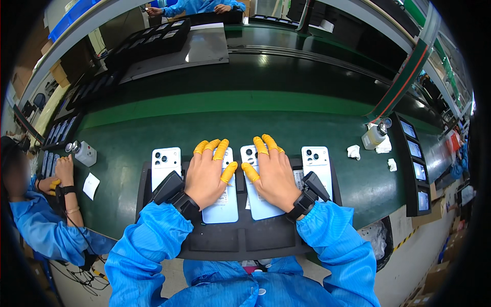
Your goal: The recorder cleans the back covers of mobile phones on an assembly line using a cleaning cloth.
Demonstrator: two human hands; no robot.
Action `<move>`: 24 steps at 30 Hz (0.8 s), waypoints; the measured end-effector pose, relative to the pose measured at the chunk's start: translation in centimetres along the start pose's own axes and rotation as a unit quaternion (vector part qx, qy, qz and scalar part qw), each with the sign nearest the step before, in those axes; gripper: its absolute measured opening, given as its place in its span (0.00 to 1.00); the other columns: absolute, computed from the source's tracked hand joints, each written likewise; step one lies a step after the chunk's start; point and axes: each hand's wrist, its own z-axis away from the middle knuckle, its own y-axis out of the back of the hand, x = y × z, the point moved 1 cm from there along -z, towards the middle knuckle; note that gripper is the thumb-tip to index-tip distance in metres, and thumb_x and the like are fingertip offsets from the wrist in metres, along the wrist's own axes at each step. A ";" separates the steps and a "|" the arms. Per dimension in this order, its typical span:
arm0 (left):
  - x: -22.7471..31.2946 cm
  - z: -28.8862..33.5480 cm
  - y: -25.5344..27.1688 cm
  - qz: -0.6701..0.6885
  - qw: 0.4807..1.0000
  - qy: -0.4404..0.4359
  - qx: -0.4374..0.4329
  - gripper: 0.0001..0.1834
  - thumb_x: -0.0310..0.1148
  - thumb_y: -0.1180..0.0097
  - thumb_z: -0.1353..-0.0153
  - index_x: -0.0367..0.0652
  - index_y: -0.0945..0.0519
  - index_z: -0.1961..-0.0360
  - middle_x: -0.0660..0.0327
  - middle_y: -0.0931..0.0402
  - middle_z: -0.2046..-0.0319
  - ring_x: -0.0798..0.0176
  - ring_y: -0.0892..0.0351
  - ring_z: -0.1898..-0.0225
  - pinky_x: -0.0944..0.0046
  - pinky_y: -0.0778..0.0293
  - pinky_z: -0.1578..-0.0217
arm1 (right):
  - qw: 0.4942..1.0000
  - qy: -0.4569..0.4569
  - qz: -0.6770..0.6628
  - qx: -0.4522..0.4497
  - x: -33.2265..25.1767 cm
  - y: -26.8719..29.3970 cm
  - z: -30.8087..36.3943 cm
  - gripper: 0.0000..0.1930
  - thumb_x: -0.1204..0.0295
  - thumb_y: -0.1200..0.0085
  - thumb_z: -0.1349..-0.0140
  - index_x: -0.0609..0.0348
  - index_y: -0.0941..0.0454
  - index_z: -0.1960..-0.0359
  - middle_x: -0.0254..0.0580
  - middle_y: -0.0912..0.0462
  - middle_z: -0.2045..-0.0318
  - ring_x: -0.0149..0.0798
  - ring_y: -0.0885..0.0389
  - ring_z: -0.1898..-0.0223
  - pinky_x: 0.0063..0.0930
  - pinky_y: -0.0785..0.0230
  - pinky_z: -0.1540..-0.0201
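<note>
My left hand [208,176] lies flat on the back of a light blue smartphone [225,207], fingers stretched and thumb apart. My right hand [273,179] rests the same way on a second light blue smartphone [260,207], which is slightly tilted. Yellow finger cots cover the visible fingertips and thumbs of both hands. Beside my left wrist lies another phone [166,161], camera side up; one more phone [317,159] lies beside my right wrist. All sit on a black tray [245,247] with recesses. White labels show partly beneath my hands.
The tray is on a green bench [286,123]. Pump bottles stand left [86,153] and right [374,137]. White paper [91,185] and crumpled tissues [353,151] lie about. A phone rack [418,171] stands right. A co-worker's arm [64,174] is left; another person works at the far side.
</note>
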 end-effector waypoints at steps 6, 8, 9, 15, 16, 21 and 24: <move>0.0 0.0 0.2 -0.006 1.000 0.002 -0.003 0.28 0.37 0.49 0.36 0.37 0.34 0.37 0.46 0.34 0.43 0.41 0.38 0.41 0.51 0.41 0.39 | 1.000 0.000 0.001 -0.001 -0.2 0.2 0.0 0.29 0.59 0.47 0.37 0.71 0.32 0.43 0.67 0.33 0.42 0.62 0.31 0.49 0.49 0.39 0.44; 0.0 0.0 0.2 -0.007 1.000 0.001 0.000 0.28 0.37 0.49 0.36 0.37 0.34 0.37 0.46 0.34 0.43 0.41 0.38 0.41 0.51 0.40 0.38 | 1.000 -0.001 0.002 -0.001 -0.2 0.3 0.0 0.29 0.59 0.47 0.37 0.71 0.32 0.43 0.67 0.33 0.42 0.62 0.30 0.49 0.48 0.39 0.44; 0.0 0.0 0.1 -0.007 1.000 0.001 -0.001 0.28 0.37 0.49 0.36 0.37 0.34 0.37 0.46 0.34 0.43 0.41 0.38 0.41 0.51 0.40 0.38 | 1.000 -0.002 0.002 -0.007 -0.2 0.3 0.0 0.29 0.59 0.47 0.37 0.71 0.32 0.43 0.67 0.33 0.42 0.61 0.30 0.50 0.48 0.39 0.44; -0.1 0.0 0.0 -0.010 1.000 0.000 0.002 0.27 0.37 0.49 0.36 0.38 0.34 0.37 0.46 0.34 0.43 0.41 0.39 0.40 0.51 0.40 0.38 | 1.000 -0.009 0.006 -0.029 -0.3 0.5 0.0 0.29 0.58 0.51 0.34 0.70 0.36 0.40 0.64 0.35 0.41 0.60 0.32 0.48 0.48 0.42 0.40; -0.2 0.0 0.0 -0.012 1.000 0.001 0.001 0.28 0.40 0.49 0.36 0.38 0.34 0.37 0.46 0.34 0.43 0.41 0.38 0.40 0.51 0.40 0.39 | 0.999 -0.012 0.005 -0.036 -0.3 0.5 -0.1 0.29 0.58 0.51 0.34 0.70 0.36 0.40 0.64 0.35 0.42 0.60 0.31 0.48 0.48 0.42 0.40; -0.2 0.0 0.0 -0.011 1.000 0.003 -0.002 0.29 0.43 0.50 0.35 0.37 0.33 0.38 0.47 0.33 0.43 0.41 0.38 0.40 0.50 0.40 0.39 | 0.999 -0.013 0.008 -0.037 -0.2 0.5 -0.1 0.29 0.58 0.51 0.34 0.70 0.36 0.40 0.64 0.35 0.42 0.60 0.31 0.48 0.48 0.41 0.41; -0.2 0.0 -0.1 -0.013 1.000 0.005 -0.007 0.29 0.43 0.50 0.35 0.37 0.33 0.38 0.47 0.33 0.42 0.41 0.38 0.40 0.50 0.40 0.39 | 0.999 -0.015 0.009 -0.045 -0.2 0.5 -0.1 0.29 0.58 0.51 0.34 0.70 0.36 0.40 0.64 0.35 0.42 0.60 0.31 0.48 0.48 0.41 0.41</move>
